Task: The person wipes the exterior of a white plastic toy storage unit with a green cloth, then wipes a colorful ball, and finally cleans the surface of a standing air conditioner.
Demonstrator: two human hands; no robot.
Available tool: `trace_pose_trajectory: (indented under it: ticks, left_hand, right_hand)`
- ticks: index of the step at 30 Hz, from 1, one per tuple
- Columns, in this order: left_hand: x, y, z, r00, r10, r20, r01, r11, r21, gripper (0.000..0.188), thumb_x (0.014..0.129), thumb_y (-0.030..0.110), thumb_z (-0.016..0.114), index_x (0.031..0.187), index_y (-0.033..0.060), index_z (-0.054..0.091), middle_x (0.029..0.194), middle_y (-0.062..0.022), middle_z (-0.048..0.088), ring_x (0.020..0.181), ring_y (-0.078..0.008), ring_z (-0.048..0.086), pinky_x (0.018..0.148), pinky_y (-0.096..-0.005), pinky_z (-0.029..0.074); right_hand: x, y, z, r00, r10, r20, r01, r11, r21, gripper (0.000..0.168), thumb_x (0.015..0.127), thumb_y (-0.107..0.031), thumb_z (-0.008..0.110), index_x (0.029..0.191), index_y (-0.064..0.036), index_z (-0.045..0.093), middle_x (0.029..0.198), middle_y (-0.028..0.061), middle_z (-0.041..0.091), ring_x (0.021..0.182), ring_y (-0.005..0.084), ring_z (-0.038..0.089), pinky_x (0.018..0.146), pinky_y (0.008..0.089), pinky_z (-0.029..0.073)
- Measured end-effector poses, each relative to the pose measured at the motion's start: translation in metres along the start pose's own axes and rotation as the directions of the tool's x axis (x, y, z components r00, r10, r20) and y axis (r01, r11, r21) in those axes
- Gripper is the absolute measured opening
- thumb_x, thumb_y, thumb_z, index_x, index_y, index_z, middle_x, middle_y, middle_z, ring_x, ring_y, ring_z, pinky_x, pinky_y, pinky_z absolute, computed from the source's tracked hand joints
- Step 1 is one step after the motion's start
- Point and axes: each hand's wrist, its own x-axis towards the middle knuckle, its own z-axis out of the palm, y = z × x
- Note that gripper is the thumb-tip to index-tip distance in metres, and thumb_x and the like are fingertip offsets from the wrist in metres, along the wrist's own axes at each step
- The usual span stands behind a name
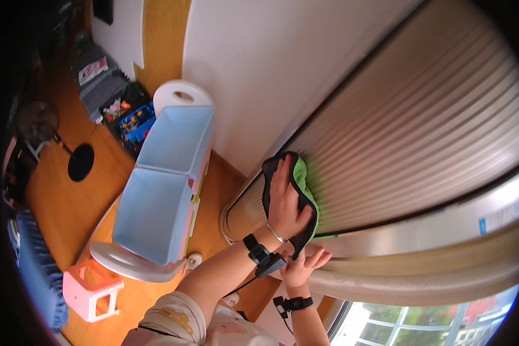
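Observation:
My left hand [285,203] lies on the black side of a black and green cleaning cloth [305,181], holding it against the ribbed metallic front [398,142] of a tall, rounded appliance, near its dark edge trim. The cloth's green fluffy side faces the panel. Just below the cloth's lower corner is my right hand [300,268], its fingers spread beside the appliance's smooth side [372,244]; whether it touches that side is unclear. Both wrists wear black straps with small devices, and the left also has a bangle.
Left of the appliance stands a white storage rack [184,93] with light blue bins [153,212]. A pink and white stool [91,292], a black fan base [81,162] and toy boxes [138,123] are on the wooden floor. A curtain [398,277] and window are at the right.

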Motion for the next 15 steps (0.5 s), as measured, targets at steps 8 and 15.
trace_pose_trajectory:
  ticks: [8, 15]
  left_hand:
    - [-0.121, -0.112, -0.001, 0.959, -0.282, -0.006, 0.282, 0.958, -0.06, 0.069, 0.078, 0.026, 0.051, 0.14, -0.0002, 0.034, 0.15, -0.0276, 0.023, 0.137, -0.0497, 0.022, 0.112, -0.0544, 0.019]
    - [-0.21, -0.188, 0.025, 0.859, -0.508, 0.067, 0.512, 0.855, -0.087, 0.065, 0.09, 0.032, 0.042, 0.144, -0.0018, 0.027, 0.15, -0.026, 0.023, 0.138, -0.0456, 0.022, 0.113, -0.05, 0.019]
  right_hand:
    - [-0.086, -0.018, 0.033, 0.877, -0.022, 0.48, -0.064, 0.985, 0.162, 0.063, 0.073, -0.023, 0.065, 0.133, -0.013, 0.05, 0.147, 0.0284, 0.026, 0.138, 0.0511, 0.017, 0.108, 0.0658, 0.014]
    - [-0.125, -0.005, 0.064, 0.84, -0.02, 0.542, -0.085, 0.982, 0.167, 0.055, 0.08, -0.021, 0.064, 0.13, -0.006, 0.048, 0.145, 0.0285, 0.029, 0.133, 0.0503, 0.027, 0.105, 0.0615, 0.028]
